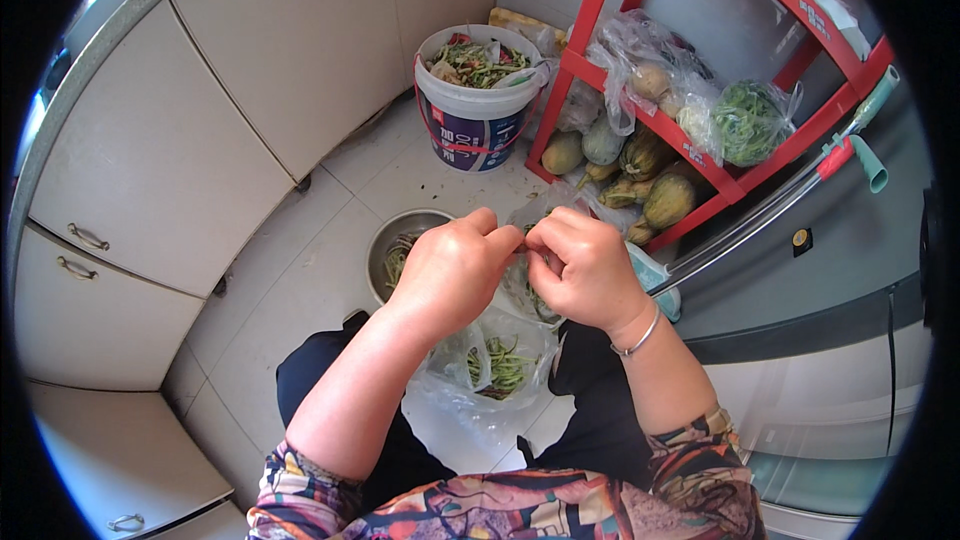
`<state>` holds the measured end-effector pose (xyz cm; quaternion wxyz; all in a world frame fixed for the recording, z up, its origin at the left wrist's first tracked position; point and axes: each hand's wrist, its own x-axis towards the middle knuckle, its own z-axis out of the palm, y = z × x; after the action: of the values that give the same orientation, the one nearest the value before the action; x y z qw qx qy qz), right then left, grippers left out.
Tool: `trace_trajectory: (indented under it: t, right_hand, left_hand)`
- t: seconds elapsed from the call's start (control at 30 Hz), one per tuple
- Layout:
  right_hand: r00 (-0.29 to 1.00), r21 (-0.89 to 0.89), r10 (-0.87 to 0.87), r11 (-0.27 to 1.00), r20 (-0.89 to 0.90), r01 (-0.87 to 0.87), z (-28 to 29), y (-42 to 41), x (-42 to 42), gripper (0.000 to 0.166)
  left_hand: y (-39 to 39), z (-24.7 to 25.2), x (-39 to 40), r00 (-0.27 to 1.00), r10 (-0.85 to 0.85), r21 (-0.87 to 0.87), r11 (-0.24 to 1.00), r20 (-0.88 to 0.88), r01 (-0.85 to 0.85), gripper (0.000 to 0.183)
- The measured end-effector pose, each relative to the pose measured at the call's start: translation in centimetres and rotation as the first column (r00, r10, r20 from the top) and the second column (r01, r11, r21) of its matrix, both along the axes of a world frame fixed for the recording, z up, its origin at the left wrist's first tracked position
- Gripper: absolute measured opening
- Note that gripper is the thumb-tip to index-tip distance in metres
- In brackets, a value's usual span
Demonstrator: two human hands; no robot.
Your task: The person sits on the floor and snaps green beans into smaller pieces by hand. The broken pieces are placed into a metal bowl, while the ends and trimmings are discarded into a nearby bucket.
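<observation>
My left hand [461, 266] and my right hand [589, 270] meet fingertip to fingertip above the floor, both pinching a thin dark piece [523, 248] mostly hidden by the fingers. Under the left hand, a round metal bowl [373, 259] holds green and brownish vegetable stems [397, 259]. A clear plastic bag [450, 382] lies between my knees, with cut green stems [506, 367] inside. Behind the right hand is another clear plastic bag [517, 285] of greens, partly covered by the hand. A bangle circles my right wrist.
A white bucket [480, 101] of vegetable scraps stands ahead by the cabinets [300, 37]. At the right, a red rack [551, 120] holds bagged vegetables, with squashes [667, 199] beneath. A metal crutch [757, 210] slants beside it, its lower end near a teal-and-white shoe [652, 277].
</observation>
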<state>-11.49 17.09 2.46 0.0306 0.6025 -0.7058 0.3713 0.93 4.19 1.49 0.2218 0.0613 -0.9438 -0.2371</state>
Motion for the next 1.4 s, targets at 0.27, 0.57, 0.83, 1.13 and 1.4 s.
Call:
trace_trajectory:
  t: [0.27, 0.57, 0.83, 1.13, 1.4]
  right_hand:
    - [1.0, -0.03, -0.015, 0.999, 0.007, 0.015, 0.2, -0.2, 0.6, 0.013]
    - [0.53, -0.093, 0.063, 0.995, 0.845, 0.03, -1.3, -0.3, 0.1, 0.008]
    - [0.199, -0.056, 0.054, 0.998, 0.978, 0.006, -2.8, -1.0, -0.7, 0.008]
    - [0.67, -0.337, 0.056, 0.893, 0.741, 0.298, 1.5, -8.2, -6.8, 0.015]
    - [0.847, -0.242, -0.524, 0.814, 0.088, 0.528, -0.3, -21.6, -19.7, 0.022]
  left_hand:
    - [0.0, 0.1, 0.0, 0.989, -0.099, -0.09, 0.992, -0.106, 0.09, 0.01]
    - [0.6, -0.1, -0.7, 0.954, -0.018, 0.162, 0.984, -0.299, 0.069, 0.011]
    - [-2.2, 0.2, -1.0, 0.909, 0.355, 0.928, 0.365, -0.219, 0.081, 0.011]
    - [-8.4, 2.7, 2.7, 0.606, 0.712, 0.933, 0.224, -0.353, 0.281, 0.011]
    - [-7.8, 2.5, 2.1, 0.704, 0.635, 0.932, 0.074, -0.318, 0.354, 0.013]
